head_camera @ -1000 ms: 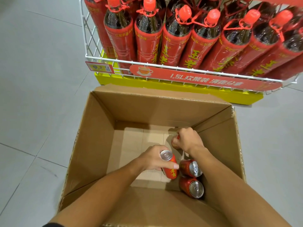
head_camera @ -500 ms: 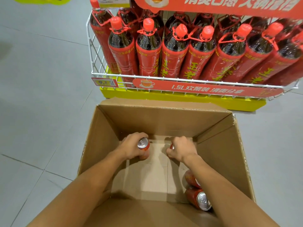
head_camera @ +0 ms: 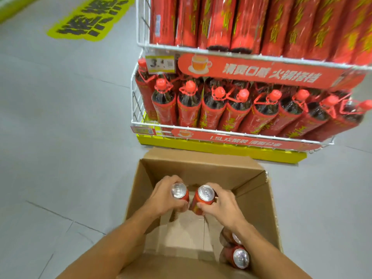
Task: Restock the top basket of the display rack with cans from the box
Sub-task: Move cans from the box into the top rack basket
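- The box (head_camera: 201, 165) sits on the floor (head_camera: 60, 137). The rack (head_camera: 221, 150) is just behind it, at 12 o'clock.
- The left hand (head_camera: 162, 198) holds the left can (head_camera: 179, 191) upright over the box's open top, at 11 o'clock from the box's middle.
- The right hand (head_camera: 224, 207) holds the right can (head_camera: 203, 197) just beside it, at 3 o'clock of the left can.
- A near can (head_camera: 239, 258) and a far can (head_camera: 234, 238) lie in the box at its 5 o'clock corner, one behind the other.
- Bottles (head_camera: 189, 109) stand in the low basket (head_camera: 138, 109). The upper basket (head_camera: 142, 21) sits above it.
- A floor sticker (head_camera: 88, 17) lies at 10 o'clock, well apart from the box.
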The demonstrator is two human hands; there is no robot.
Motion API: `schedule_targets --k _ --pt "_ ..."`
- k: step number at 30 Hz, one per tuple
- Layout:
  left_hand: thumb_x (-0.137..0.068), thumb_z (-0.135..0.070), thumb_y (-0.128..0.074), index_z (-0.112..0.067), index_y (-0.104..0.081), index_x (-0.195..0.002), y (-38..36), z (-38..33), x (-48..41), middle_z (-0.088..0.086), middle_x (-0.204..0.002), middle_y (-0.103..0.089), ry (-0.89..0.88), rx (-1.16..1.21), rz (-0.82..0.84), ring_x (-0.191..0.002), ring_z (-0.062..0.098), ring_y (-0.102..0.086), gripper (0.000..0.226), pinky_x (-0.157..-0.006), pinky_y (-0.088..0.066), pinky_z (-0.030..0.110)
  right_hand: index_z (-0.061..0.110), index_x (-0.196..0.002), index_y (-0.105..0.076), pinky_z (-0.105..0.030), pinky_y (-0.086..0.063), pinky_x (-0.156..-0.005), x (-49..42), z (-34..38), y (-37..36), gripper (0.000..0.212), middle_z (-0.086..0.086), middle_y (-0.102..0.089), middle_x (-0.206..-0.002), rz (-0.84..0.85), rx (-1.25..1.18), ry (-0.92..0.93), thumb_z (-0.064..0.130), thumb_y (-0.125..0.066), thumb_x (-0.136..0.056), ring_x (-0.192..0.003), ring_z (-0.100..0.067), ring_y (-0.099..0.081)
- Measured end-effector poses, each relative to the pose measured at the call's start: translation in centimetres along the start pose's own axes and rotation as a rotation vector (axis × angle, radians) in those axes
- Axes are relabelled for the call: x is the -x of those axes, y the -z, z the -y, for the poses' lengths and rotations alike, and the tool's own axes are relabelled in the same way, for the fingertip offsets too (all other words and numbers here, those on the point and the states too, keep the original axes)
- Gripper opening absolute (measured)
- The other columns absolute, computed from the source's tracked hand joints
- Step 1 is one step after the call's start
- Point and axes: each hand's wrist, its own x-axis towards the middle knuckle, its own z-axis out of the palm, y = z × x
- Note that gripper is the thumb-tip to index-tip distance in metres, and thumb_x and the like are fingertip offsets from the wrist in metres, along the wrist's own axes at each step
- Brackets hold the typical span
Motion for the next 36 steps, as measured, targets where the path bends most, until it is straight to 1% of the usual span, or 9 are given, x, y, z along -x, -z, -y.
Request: schedule_targets --k 2,5,9,13,19,24,28,32,36 --pt "-0.053 -0.031 -0.091 -0.035 -0.067 -0.106 4.4 -5.0 2.1 -0.012 -0.102 -0.063 -0.052 0.027 -0.018 -0.095 -0.002 -0.06 0.058 -0.082 -0.047 0.016 0.041 -0.116 -0.066 -0.034 -0.058 -0.091 2.3 4.6 3.6 0.057 0.022 -0.074 -0.105 -0.017 -0.051 0.047 0.042 -0.088 -0.063 -0.101 0.0 -0.069" --pt "-0.055 -0.02 -0.094 -0.034 -0.068 -0.105 12.1 -13.7 5.3 -0.019 -0.1 -0.069 -0.106 0.097 -0.042 -0.095 -0.007 -0.064 0.058 -0.084 -0.05 0.014 0.037 -0.118 -0.07 -0.034 -0.058 -0.092 5.6 13.7 10.6 0.057 0.023 -0.074 -0.108 -0.028 -0.071 0.103 0.04 -0.091 -0.066 -0.103 0.0 -0.07" --pt "-0.054 -0.023 -0.095 -0.028 -0.062 -0.107 23.6 -27.1 9.5 -0.01 -0.101 -0.073 -0.16 0.185 -0.048 -0.094 0.009 -0.071 0.063 -0.088 -0.059 0.038 0.052 -0.112 -0.064 -0.015 -0.051 -0.091 10.3 28.5 21.6 0.054 0.04 -0.068 -0.108 -0.096 -0.046 0.22 0.039 -0.093 -0.069 -0.105 0.012 -0.065" --pt "-0.053 -0.021 -0.095 -0.02 -0.063 -0.106 35.2 -41.4 13.6 0.001 -0.101 -0.073 -0.267 0.256 -0.098 -0.096 0.02 -0.071 0.062 -0.091 -0.057 0.05 0.04 -0.123 -0.065 -0.009 -0.045 -0.092 15.1 42.9 32.9 0.061 0.042 -0.063 -0.118 -0.205 -0.049 0.354 0.034 -0.095 -0.07 -0.11 0.012 -0.062" --pt "-0.06 -0.017 -0.094 -0.025 -0.069 -0.103 49.0 -61.2 19.0 -0.005 -0.098 -0.075 -0.457 0.229 -0.184 -0.096 0.013 -0.071 0.051 -0.086 -0.059 0.036 0.026 -0.122 -0.069 -0.016 -0.052 -0.09 21.0 59.5 47.2 0.054 0.026 -0.073 -0.11 -0.313 -0.09 0.493 0.027 -0.094 -0.074 -0.105 0.004 -0.068" --pt "-0.06 -0.017 -0.095 -0.029 -0.071 -0.1 54.2 -71.6 19.7 -0.009 -0.094 -0.076 -0.55 0.216 -0.286 -0.087 0.001 -0.071 0.048 -0.077 -0.055 0.021 0.03 -0.117 -0.071 -0.036 -0.059 -0.093 21.9 66.5 55.4 0.051 0.017 -0.077 -0.107 -0.384 -0.153 0.543 0.035 -0.094 -0.072 -0.101 -0.004 -0.073" --pt "-0.059 -0.025 -0.097 -0.027 -0.073 -0.097 56.0 -77.0 17.4 -0.004 -0.092 -0.077 -0.568 0.229 -0.393 -0.087 0.014 -0.073 0.046 -0.081 -0.06 0.033 0.026 -0.114 -0.074 -0.04 -0.06 -0.092 19.8 69.4 60.7 0.045 0.014 -0.079 -0.104 -0.389 -0.166 0.599 0.033 -0.093 -0.074 -0.098 -0.005 -0.075" --pt "-0.05 -0.037 -0.098 -0.021 -0.069 -0.102 57.3 -81.4 13.0 0.002 -0.095 -0.077 -0.514 0.3 -0.502 -0.09 0.019 -0.074 0.061 -0.086 -0.06 0.041 0.028 -0.109 -0.077 -0.045 -0.061 -0.089 15.4 71.5 65.8 0.05 0.012 -0.08 -0.098 -0.38 -0.177 0.62 0.053 -0.09 -0.068 -0.094 -0.008 -0.076" --pt "-0.056 -0.023 -0.099 -0.012 -0.07 -0.099 59.7 -84.6 8.7 0.006 -0.09 -0.077 -0.439 0.376 -0.601 -0.084 0.017 -0.075 0.053 -0.079 -0.062 0.036 0.028 -0.1 -0.079 -0.05 -0.061 -0.085 9.4 74.3 69.7 0.048 0.009 -0.08 -0.091 -0.366 -0.205 0.638 0.06 -0.088 -0.065 -0.09 -0.014 -0.077"
